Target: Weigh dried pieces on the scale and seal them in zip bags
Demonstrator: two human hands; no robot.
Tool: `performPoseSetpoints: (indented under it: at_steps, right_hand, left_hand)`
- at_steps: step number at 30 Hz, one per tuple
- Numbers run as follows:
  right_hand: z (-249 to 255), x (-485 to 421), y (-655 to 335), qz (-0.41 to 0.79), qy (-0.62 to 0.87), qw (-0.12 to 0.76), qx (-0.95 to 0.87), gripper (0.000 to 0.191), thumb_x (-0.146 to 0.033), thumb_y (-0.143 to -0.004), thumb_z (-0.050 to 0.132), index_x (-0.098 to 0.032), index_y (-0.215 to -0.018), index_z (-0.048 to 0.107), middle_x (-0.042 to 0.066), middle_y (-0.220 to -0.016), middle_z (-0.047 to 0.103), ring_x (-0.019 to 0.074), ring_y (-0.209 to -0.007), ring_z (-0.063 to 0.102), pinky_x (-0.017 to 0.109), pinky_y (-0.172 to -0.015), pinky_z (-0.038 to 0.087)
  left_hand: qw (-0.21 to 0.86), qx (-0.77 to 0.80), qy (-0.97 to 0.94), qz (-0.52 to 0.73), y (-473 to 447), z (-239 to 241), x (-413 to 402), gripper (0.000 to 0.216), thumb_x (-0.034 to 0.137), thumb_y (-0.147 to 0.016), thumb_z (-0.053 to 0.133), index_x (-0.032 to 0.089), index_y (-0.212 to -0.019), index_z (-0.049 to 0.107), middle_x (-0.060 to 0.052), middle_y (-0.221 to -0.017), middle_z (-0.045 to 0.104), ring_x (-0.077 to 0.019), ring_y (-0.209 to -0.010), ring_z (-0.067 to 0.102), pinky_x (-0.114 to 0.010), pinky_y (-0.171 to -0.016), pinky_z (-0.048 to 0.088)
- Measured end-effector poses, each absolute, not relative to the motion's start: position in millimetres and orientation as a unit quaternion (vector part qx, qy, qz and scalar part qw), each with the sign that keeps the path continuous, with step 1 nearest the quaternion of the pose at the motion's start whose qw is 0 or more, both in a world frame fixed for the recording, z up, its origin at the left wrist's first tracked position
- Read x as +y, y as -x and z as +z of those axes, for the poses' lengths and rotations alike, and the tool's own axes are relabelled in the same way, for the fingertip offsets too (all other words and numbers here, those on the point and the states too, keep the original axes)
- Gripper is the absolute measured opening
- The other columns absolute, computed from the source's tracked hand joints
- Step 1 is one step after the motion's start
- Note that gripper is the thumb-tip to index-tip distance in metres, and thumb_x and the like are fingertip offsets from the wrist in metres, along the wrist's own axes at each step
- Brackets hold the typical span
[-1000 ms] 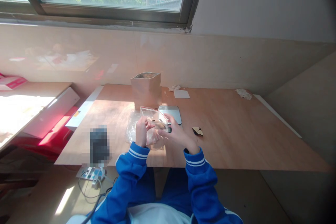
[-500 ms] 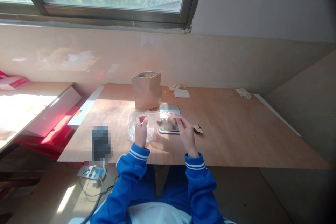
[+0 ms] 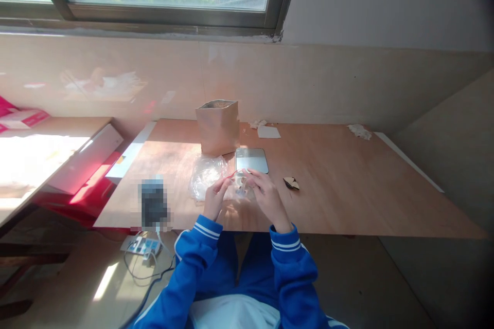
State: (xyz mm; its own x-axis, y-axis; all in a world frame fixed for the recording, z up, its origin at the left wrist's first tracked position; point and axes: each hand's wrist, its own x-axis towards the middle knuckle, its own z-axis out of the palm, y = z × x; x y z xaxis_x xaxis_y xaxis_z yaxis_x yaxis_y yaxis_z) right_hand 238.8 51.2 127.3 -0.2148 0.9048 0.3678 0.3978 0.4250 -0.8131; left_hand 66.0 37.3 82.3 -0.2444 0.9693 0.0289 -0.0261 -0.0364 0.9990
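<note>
My left hand (image 3: 216, 198) pinches one end of a clear zip-lock bag (image 3: 240, 186) by its red-striped top edge. My right hand (image 3: 267, 196) has its fingers closed at the other end, covering much of the bag. The bag's contents are hardly visible now; brown lumps showed through it earlier. Just beyond the hands lies a flat device with a silvery top (image 3: 252, 160), which looks like a small scale. Left of it, a pile of clear plastic bags (image 3: 206, 177) rests on the table close to my left hand.
An open brown paper bag (image 3: 219, 131) stands behind the plastic pile. A torn brown and black scrap (image 3: 291, 183) lies to the right. White paper (image 3: 269, 132) and crumpled tissue (image 3: 359, 131) are along the back. A pixelated dark object (image 3: 153, 205) is at the table's left front edge.
Both hands have moved closer together and the zip-lock bag has come off the silvery top, nearer to me. My left hand has joined the right on the bag.
</note>
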Motion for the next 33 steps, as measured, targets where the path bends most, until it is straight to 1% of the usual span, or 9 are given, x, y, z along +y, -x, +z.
performPoseSetpoints:
  at_steps: [2, 5, 7, 11, 13, 18, 22, 27, 33]
  right_hand:
    - [126.3, 48.8, -241.1, 0.281, 0.473, 0.467, -0.692, 0.036, -0.037, -0.097, 0.04, -0.029, -0.12, 0.066, 0.004, -0.123, 0.065, 0.0247, -0.116, 0.057, 0.042, -0.1, 0.043]
    - [122.8, 47.0, -247.6, 0.269, 0.513, 0.514, -0.633, 0.038, -0.041, -0.097, 0.04, -0.024, -0.11, 0.07, 0.006, -0.114, 0.07, 0.0258, -0.108, 0.062, 0.04, -0.094, 0.047]
    - [120.8, 46.2, -250.2, 0.277, 0.511, 0.515, -0.63, 0.037, -0.043, -0.096, 0.042, -0.023, -0.106, 0.072, 0.006, -0.11, 0.071, 0.0258, -0.105, 0.063, 0.039, -0.091, 0.048]
    - [115.6, 47.3, -247.8, 0.289, 0.492, 0.501, -0.651, 0.037, -0.044, -0.096, 0.042, -0.025, -0.109, 0.07, 0.005, -0.112, 0.071, 0.0249, -0.107, 0.063, 0.037, -0.092, 0.048]
    - [108.4, 51.2, -246.5, 0.287, 0.507, 0.507, -0.635, 0.04, -0.047, -0.095, 0.04, -0.024, -0.109, 0.07, 0.006, -0.107, 0.072, 0.0254, -0.102, 0.065, 0.037, -0.09, 0.048]
    - [72.5, 67.3, -250.0, 0.323, 0.532, 0.567, -0.54, 0.051, -0.055, -0.094, 0.035, -0.017, -0.106, 0.067, 0.009, -0.084, 0.074, 0.0253, -0.079, 0.069, 0.037, -0.077, 0.052]
    - [40.9, 74.5, -251.0, 0.327, 0.556, 0.571, -0.507, 0.057, -0.06, -0.092, 0.034, -0.014, -0.106, 0.065, 0.009, -0.072, 0.072, 0.0253, -0.072, 0.068, 0.038, -0.074, 0.053]
    - [21.6, 75.4, -248.3, 0.321, 0.569, 0.577, -0.49, 0.055, -0.06, -0.089, 0.039, -0.013, -0.106, 0.063, 0.008, -0.072, 0.069, 0.0229, -0.069, 0.066, 0.033, -0.062, 0.052]
    - [17.9, 77.9, -249.8, 0.31, 0.584, 0.581, -0.475, 0.056, -0.061, -0.088, 0.04, -0.012, -0.103, 0.064, 0.01, -0.079, 0.069, 0.0219, -0.072, 0.064, 0.032, -0.063, 0.053]
  left_hand:
    - [0.404, 0.555, -0.408, 0.602, -63.3, 83.1, 34.6, 0.029, 0.042, -0.081, 0.061, 0.018, -0.091, 0.075, -0.006, -0.096, 0.074, -0.0235, -0.098, 0.063, -0.033, -0.09, 0.046]
    - [0.36, 0.56, -0.385, 0.639, -59.9, 89.3, 35.9, 0.028, 0.042, -0.082, 0.059, 0.019, -0.088, 0.074, -0.004, -0.09, 0.074, -0.0215, -0.092, 0.064, -0.031, -0.084, 0.048]
    - [0.355, 0.547, -0.403, 0.642, -61.3, 93.7, 38.9, 0.027, 0.041, -0.083, 0.059, 0.019, -0.082, 0.074, -0.005, -0.089, 0.074, -0.0207, -0.089, 0.065, -0.031, -0.083, 0.048]
    - [0.385, 0.517, -0.473, 0.601, -69.4, 96.1, 43.5, 0.026, 0.041, -0.083, 0.06, 0.019, -0.077, 0.073, -0.007, -0.094, 0.074, -0.0224, -0.097, 0.065, -0.033, -0.09, 0.046]
    - [0.38, 0.518, -0.477, 0.6, -71.1, 93.6, 45.8, 0.027, 0.042, -0.083, 0.059, 0.019, -0.075, 0.072, -0.007, -0.091, 0.074, -0.0227, -0.096, 0.065, -0.033, -0.091, 0.045]
    - [0.367, 0.553, -0.409, 0.626, -67.3, 78.1, 58.7, 0.028, 0.044, -0.08, 0.06, 0.018, -0.082, 0.071, -0.003, -0.07, 0.07, -0.019, -0.073, 0.066, -0.03, -0.076, 0.049]
    - [0.411, 0.534, -0.388, 0.629, -70.1, 54.1, 70.6, 0.032, 0.047, -0.074, 0.066, 0.016, -0.081, 0.069, -0.003, -0.065, 0.067, -0.0162, -0.063, 0.063, -0.026, -0.063, 0.047]
    - [0.412, 0.539, -0.379, 0.629, -74.6, 25.7, 75.3, 0.037, 0.051, -0.074, 0.066, 0.015, -0.081, 0.065, -0.003, -0.064, 0.067, -0.0148, -0.061, 0.062, -0.025, -0.06, 0.046]
    - [0.395, 0.544, -0.408, 0.617, -70.7, 18.8, 75.3, 0.035, 0.05, -0.08, 0.06, 0.018, -0.088, 0.069, -0.002, -0.073, 0.068, -0.0135, -0.065, 0.06, -0.023, -0.062, 0.045]
